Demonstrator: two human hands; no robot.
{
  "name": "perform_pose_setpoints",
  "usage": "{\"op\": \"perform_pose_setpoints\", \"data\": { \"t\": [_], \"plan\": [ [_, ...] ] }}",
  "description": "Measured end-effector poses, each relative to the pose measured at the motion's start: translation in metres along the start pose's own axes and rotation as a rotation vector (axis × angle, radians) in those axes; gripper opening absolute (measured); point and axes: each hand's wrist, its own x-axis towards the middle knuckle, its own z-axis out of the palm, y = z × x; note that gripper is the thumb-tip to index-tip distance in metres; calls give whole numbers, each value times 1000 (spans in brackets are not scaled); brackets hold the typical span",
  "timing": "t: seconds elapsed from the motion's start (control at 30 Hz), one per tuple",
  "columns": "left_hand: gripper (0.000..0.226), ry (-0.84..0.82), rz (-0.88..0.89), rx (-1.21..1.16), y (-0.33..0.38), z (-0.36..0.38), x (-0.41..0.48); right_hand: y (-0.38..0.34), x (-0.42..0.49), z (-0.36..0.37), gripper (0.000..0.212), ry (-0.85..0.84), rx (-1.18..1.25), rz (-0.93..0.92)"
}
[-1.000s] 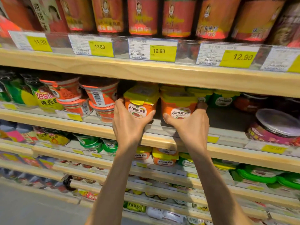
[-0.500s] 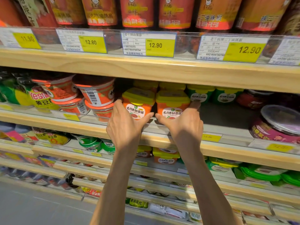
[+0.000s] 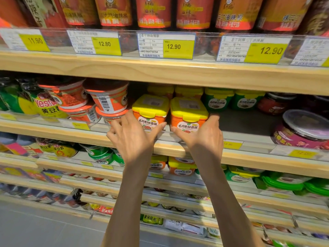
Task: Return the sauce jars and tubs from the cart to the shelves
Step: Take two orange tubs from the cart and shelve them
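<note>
Tubs are going onto the middle shelf (image 3: 249, 157), and the step in hand looks like seating and squaring a pair at its front edge. Two are sitting there upright: the left tub (image 3: 151, 111) and, at its 3 o'clock and almost touching it, the right tub (image 3: 188, 113). The left hand (image 3: 131, 139) is hovering at 6 o'clock of the left tub with its fingers spread and loose, clear of the tub's side. Only the thumb is reaching toward the front label, and I cannot tell whether it is touching. The right hand (image 3: 204, 138) is cupping the right tub, thumb lying across the lower front and fingers (image 3: 213, 119) running up its 3 o'clock side. Whether it is squeezing or merely resting against the plastic is not showing.

To do this well, I judge, the hands should be nudging both tubs back evenly until they are lining up with the matching tubs (image 3: 188, 90) at 12 o'clock, labels facing out and bases flat. Then they should be drawing straight away toward 6 o'clock so nothing is tipping. The red cups (image 3: 108, 98) at 9 o'clock are sitting stacked and tilted, so the left fingers are needing care.

Each tub is looking squarish and orange-bodied, wearing a yellow clip lid and a white label with a red picture. Green tubs (image 3: 218, 100) of similar shape are standing at 2 o'clock.
</note>
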Motion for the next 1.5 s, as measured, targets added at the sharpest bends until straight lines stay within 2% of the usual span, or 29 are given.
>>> {"op": "perform_pose_setpoints", "data": {
  "t": [0.2, 0.33, 0.47, 0.63, 0.7, 0.83, 0.93, 1.1, 1.3, 1.5],
  "plan": [
    [92, -73, -20, -8, -15, -9, -3, 11, -8, -6, 65, -46, 45, -76],
    [87, -101, 65, -22, -33, -18, -5, 19, -16, -16, 62, -30, -111, -179],
    [73, -184, 199, 1, -50, -28, -13, 31, -34, -22, 74, 32, -327, -278],
    [79, -287, 428, 106, -70, -41, -20, 46, -55, -33, 87, -65, -648, -326],
    [76, -318, 503, 142, -75, -46, -23, 49, -65, -40, 93, -95, -704, -325],
    [71, -381, 624, 164, -73, -54, -32, 61, -83, -53, 92, -104, -782, -316],
    [61, -394, 724, 152, -61, -60, -45, 75, -95, -66, 88, -114, -819, -292],
    [58, -419, 869, 110, -21, -61, -75, 114, -114, -100, 90, -143, -868, -202],
    [60, -481, 1033, 22, 57, -50, -128, 191, -136, -167, 88, -177, -858, 38],
    [66, -562, 1192, -12, 158, -37, -222, 290, -177, -255, 85, -159, -858, 263]
  ]
}}
